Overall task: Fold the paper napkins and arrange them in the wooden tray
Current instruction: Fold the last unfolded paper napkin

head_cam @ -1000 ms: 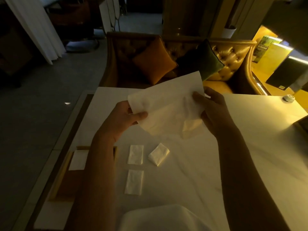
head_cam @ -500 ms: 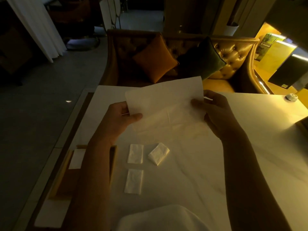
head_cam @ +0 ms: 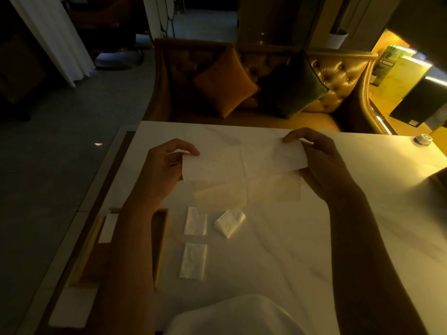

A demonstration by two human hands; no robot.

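Paper napkin: centre of frame, over the counter, long axis left-to-right. Left hand pinches its left short edge, right hand its right; both equally near. Wooden tray: lower left, nearer the left hand. Three folded napkins lie between.

Paper napkin: a second ago held up as an open sheet, tilted. Now lower, close over the table, and stretched into a wide flat band with a second layer showing below it. Left hand and right hand are further apart, each pinching one end.
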